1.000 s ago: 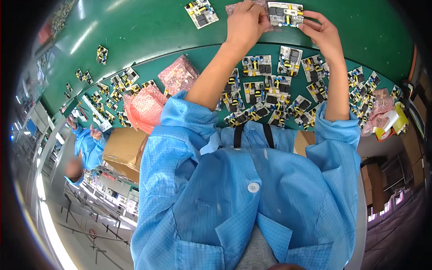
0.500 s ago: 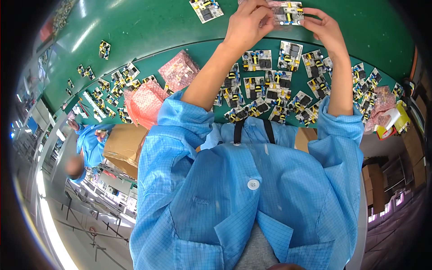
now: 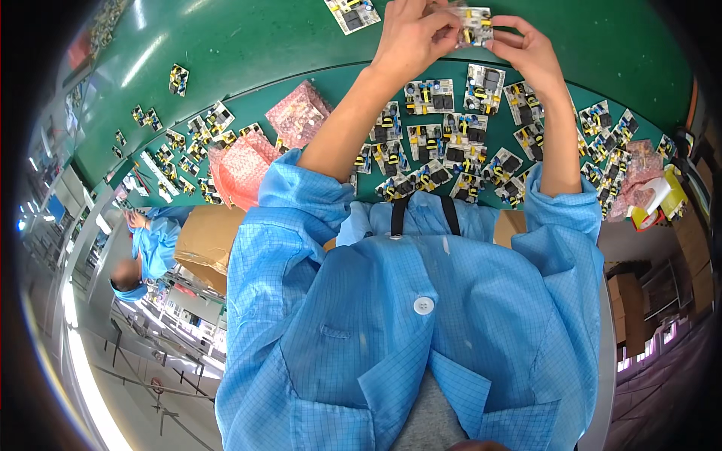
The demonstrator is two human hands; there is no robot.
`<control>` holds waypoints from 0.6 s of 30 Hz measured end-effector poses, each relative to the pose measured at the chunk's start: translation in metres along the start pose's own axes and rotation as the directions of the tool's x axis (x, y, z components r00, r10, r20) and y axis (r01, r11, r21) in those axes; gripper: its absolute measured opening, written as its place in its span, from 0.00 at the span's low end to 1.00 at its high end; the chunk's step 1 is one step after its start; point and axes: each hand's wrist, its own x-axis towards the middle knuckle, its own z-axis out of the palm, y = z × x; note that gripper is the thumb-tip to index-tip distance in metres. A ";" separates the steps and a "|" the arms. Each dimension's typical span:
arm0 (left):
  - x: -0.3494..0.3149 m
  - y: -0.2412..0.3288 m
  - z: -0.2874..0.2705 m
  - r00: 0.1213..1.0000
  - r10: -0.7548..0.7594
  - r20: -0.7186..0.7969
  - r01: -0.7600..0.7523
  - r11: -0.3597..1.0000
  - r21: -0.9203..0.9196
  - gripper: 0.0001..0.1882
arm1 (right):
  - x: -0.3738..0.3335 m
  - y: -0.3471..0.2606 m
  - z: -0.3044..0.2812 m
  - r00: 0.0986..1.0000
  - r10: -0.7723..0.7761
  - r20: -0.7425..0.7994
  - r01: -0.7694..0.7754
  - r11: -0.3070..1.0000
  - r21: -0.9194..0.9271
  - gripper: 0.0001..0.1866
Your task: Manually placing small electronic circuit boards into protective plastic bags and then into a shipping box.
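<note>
At the top of the head view, my left hand [image 3: 410,37] is closed, with its fingers curled round a clear pinkish bubble bag, mostly hidden behind them. A circuit board [image 3: 477,30] with yellow and black parts lies flat between my hands, its left part covered by the bag. My right hand [image 3: 529,54] pinches that board's right edge between thumb and fingertips. Below my hands, several similar circuit boards [image 3: 429,98] lie in rows on the green mat. Another circuit board [image 3: 352,13] sits alone to the left of my left hand.
A filled bubble bag [image 3: 299,114] and a pink bubble-wrap bag [image 3: 244,169] lie left of my left forearm. Smaller boards [image 3: 188,146] spread across the left side. At the right are another bubble bag [image 3: 639,169] and a yellow-white package [image 3: 665,195]. A co-worker [image 3: 154,244] stands beside a cardboard box [image 3: 207,244].
The board and my right hand have moved left toward my left hand, and less of the board shows outside the bag. At the left, the co-worker's arms have shifted.
</note>
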 end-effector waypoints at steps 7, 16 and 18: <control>-0.003 -0.002 -0.002 0.999 0.002 0.044 -0.006 0.997 0.076 0.12 | 0.001 -0.016 0.005 0.993 -0.098 -0.063 0.094 0.994 -0.061 0.23; -0.007 -0.003 0.016 0.996 -0.076 0.054 0.072 0.994 0.085 0.11 | 0.007 -0.060 0.007 0.994 0.012 -0.112 -0.019 0.998 -0.061 0.18; -0.006 -0.001 0.016 0.999 -0.046 0.030 0.040 0.987 0.156 0.11 | 0.012 -0.069 0.006 0.986 0.016 -0.163 -0.034 0.994 -0.108 0.18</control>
